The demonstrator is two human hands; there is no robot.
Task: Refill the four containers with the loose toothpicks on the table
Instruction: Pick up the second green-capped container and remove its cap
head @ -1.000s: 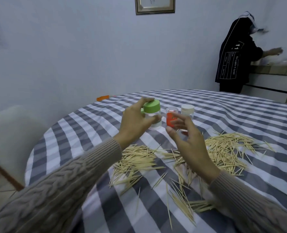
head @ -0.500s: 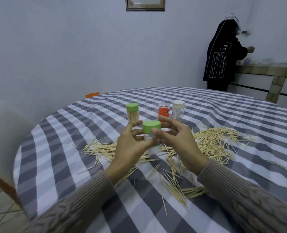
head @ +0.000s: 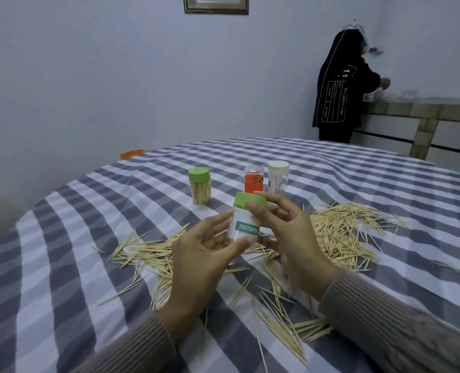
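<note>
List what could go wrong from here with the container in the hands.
1. The left hand holds the labelled container only at its lower body while the right hand works the green lid; the grip could slip and drop it.
2. It is held over the loose toothpicks, so a fall could scatter them further.
3. The full container and two others stand close behind; a jerk as the lid comes free could topple them.

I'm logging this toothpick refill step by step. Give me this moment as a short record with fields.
held container: green-lidded jar labelled TOOTHPICK, looks empty, lid on
left hand: grips the jar's body
right hand: fingers at the green lid
standing behind: full green-lidded jar, orange jar, white-lidded jar
loose toothpicks: scattered on the striped tablecloth
</note>
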